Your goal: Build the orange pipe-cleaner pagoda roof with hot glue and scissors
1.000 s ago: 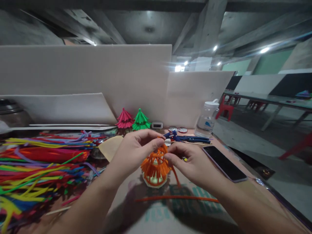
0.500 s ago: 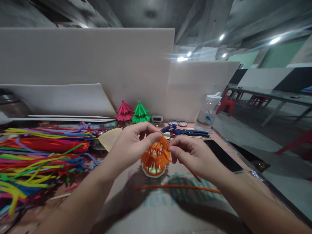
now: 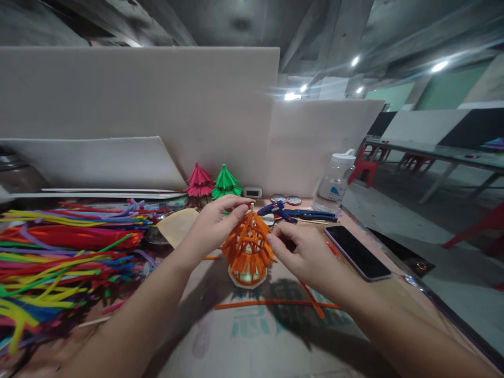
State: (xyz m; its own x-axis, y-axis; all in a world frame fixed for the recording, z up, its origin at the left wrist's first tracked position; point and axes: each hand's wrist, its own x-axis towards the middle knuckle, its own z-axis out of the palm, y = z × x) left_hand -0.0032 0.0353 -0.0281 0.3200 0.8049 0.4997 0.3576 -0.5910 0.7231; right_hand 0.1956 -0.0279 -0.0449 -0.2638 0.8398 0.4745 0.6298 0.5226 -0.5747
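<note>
A small orange pipe-cleaner tree [image 3: 250,252] stands in front of me on a pale base, with fringed tiers and a thin stick poking out at its top. My left hand [image 3: 220,220] is closed at its upper left, thumb and forefinger against the tip near the stick. At the tree's right side, my right hand [image 3: 295,244] has curled fingers close to the fringe. An orange pipe cleaner [image 3: 314,303] slants down from beneath that hand; the fingers hide its upper part. Another orange pipe cleaner [image 3: 260,303] lies across the table below.
Many coloured pipe cleaners [image 3: 71,262] heap at the left. Behind stand a pink tree [image 3: 199,181] and a green tree [image 3: 226,184]. A blue glue gun [image 3: 279,211], phone [image 3: 357,253] and water bottle [image 3: 334,181] sit at the right, before white boards [image 3: 149,94].
My hands have spread slightly apart, uncovering the tree's top and stick. The slanting pipe cleaner by my right hand reaches lower now and crosses the lying one.
</note>
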